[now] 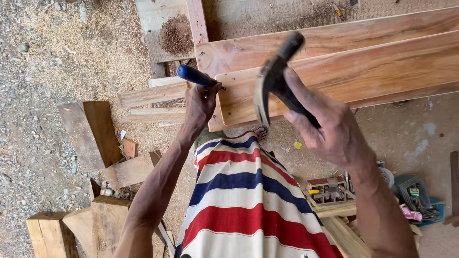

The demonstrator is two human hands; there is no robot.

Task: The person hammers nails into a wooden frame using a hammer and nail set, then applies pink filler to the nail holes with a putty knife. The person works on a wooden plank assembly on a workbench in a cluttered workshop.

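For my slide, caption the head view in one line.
Left hand steadies a blue-handled tool on a plank; right hand raises a hammer.

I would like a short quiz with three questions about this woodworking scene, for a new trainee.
1. True or false: the right hand holds a claw hammer.
2. What colour is the handle of the chisel in the left hand?
3. The chisel touches: A) the plank edge, B) the gravel, C) the striped cloth.

Key: 1 true; 2 blue; 3 A.
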